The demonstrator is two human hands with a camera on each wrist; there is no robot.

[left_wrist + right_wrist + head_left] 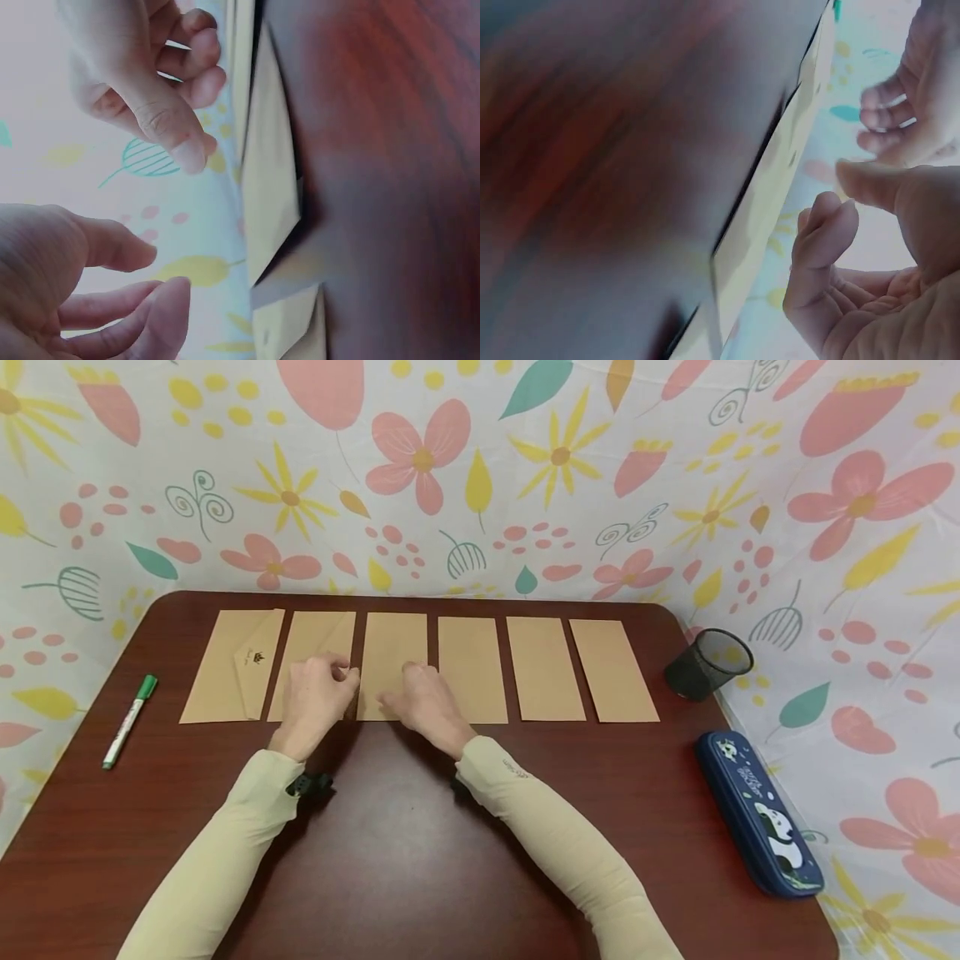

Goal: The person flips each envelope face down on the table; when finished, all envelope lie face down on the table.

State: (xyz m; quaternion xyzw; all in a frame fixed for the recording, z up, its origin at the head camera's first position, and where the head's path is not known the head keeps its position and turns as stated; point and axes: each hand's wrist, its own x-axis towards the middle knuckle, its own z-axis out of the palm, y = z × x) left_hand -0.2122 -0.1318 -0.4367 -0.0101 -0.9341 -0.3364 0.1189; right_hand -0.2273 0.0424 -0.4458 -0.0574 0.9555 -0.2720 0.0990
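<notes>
Six plain brown paper envelopes lie in a row along the far edge of the dark reddish-brown wooden table [390, 843], each with its long side pointing away from the person. The left hand [313, 693] hovers over the second envelope from the left [315, 647], with fingers loosely curled toward the gap beside the third envelope [393, 652]. The right hand [423, 697] lies over the near end of that third envelope, fingers bent and pointing toward the left hand. From the head view I cannot tell whether the fingertips press on the paper or float just above it.

The wrist views add what the head view hides. In the left wrist view, the left hand [75, 292] is relaxed and half open, with the thumb and fingers apart and nothing between them; the right hand [146, 75] shows opposite it, fingers [199, 67] curled but also holding nothing. The right wrist view shows the right hand [877, 262] loosely curled and unladen, just beside an envelope edge [772, 195], though heavy blur hides any contact.

Only the head view shows the leftmost envelope [225, 668] with its flap lifted, the green-capped white marker pen [130, 721] near the left edge, the black mesh pen cup [707, 664] tipped at the far right corner, and the dark blue panda-print pencil case [761, 814] along the right edge.
</notes>
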